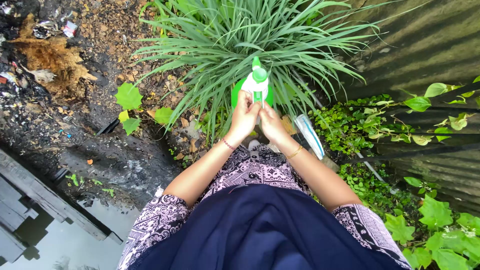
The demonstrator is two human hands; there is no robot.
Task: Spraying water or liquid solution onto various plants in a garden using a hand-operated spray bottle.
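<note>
In front of the body, over the ground: holds up a green spray bottle (256, 82) with a white pump head and a green nozzle tip, upright, just above the near edge of a big grass clump (240, 35). Grips it with both hands. Left hand (244, 116) closed around the left side of the white head, fingers curled up to it; right hand (272, 122) closed against the right side and the neck below, thumb side touching the left hand. Hides much of the green body behind the hands.

Looks, as a judgement, like work at the pump head itself, turning or seating it on the neck; cannot tell which way. Calls next for a firm hold below with one hand while the other works the head, and for keeping the bottle upright.

On the wrists: a red thread bracelet (228, 145) at the left, a gold bangle (294, 152) at the right. Just beside the right forearm, on the ground: a white and blue plastic wrapper (309, 134). Farther right: leafy vines (435, 220) against a corrugated metal sheet (425, 45). Off to the left: dark wet soil, a rotten stump (50, 60), a wooden plank (45, 200) beside a puddle (65, 245).
</note>
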